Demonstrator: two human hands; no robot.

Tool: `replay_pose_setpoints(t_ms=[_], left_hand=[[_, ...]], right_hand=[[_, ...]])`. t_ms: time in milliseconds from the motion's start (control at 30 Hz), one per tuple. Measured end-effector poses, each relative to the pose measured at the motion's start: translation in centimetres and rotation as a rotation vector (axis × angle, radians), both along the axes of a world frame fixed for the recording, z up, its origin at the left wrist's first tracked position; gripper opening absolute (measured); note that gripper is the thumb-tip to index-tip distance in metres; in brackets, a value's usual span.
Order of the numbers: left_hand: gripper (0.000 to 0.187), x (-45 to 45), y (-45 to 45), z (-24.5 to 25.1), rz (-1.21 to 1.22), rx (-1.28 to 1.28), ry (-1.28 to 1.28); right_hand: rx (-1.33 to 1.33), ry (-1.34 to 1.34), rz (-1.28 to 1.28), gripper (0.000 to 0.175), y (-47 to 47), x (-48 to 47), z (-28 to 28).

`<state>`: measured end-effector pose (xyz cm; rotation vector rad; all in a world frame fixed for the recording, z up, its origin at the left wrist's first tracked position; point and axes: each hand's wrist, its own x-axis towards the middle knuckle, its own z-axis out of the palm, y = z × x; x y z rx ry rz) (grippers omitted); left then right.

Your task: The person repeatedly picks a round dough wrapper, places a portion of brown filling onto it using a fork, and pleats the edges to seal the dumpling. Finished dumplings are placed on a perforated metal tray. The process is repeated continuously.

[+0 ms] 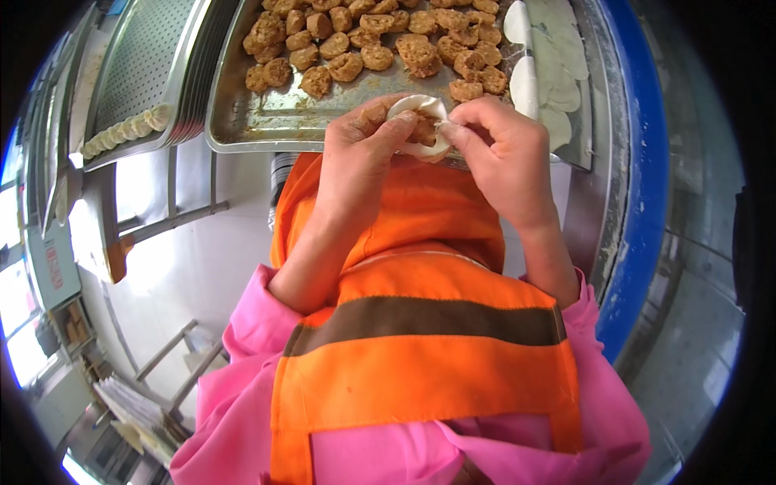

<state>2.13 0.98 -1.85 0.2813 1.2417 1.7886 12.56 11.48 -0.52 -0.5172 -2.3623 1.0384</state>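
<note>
A white dough wrapper [431, 104] with brown filling [424, 128] inside is held above the near edge of a metal tray [267, 147]. My left hand [367, 142] cups it, with the thumb over the filling. The thumb and forefinger of my right hand [500, 142] pinch the wrapper's right rim. Lumps of brown filling [345, 66] lie in the tray beyond my hands. Flat round dough wrappers [555, 66] overlap in a stack to the right of the tray, and a few whiter ones [522, 82] lie along their left side.
On the left, a row of pleated dumplings [130, 127] lies along the near end of a stacked perforated metal tray [151, 54]. A blue edge [652, 151] runs down the right side of the worktop. Metal frame bars [176, 221] stand below the left tray.
</note>
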Motion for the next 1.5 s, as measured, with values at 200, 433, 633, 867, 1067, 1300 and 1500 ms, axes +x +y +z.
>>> replay_pose_setpoints(t_ms=[200, 433, 633, 867, 1067, 1300, 1500], left_hand=[[0.024, -0.3, 0.1, 0.4, -0.143, -0.110, 0.237], [0.021, 0.1, 0.3, 1.0, -0.074, -0.143, 0.217], [0.021, 1.0, 0.9, -0.2, 0.018, 0.108, -0.126], [0.018, 0.7, 1.0, -0.1, -0.005, 0.015, -0.022], [0.018, -0.2, 0.6, 0.8, -0.238, -0.055, 0.066], [0.018, -1.0, 0.5, 0.3, -0.227, -0.324, 0.744], [0.017, -2.0, 1.0, 0.4, -0.170, -0.386, 1.217]], right_hand=[[-0.230, 0.006, -0.034, 0.009, -0.5, -0.4, 0.7], [-0.276, 0.050, -0.052, 0.008, -0.2, -0.2, -0.4], [-0.262, 0.161, -0.068, 0.007, -0.5, -0.4, -0.4], [0.155, 0.168, -0.001, 0.011, 0.0, -0.6, -0.4], [-0.291, -0.017, -0.019, 0.010, 0.1, -0.5, 0.2], [0.073, -0.045, 0.022, 0.008, 0.1, -0.2, 0.0], [0.112, -0.033, 0.009, 0.007, 0.2, -0.4, -0.2]])
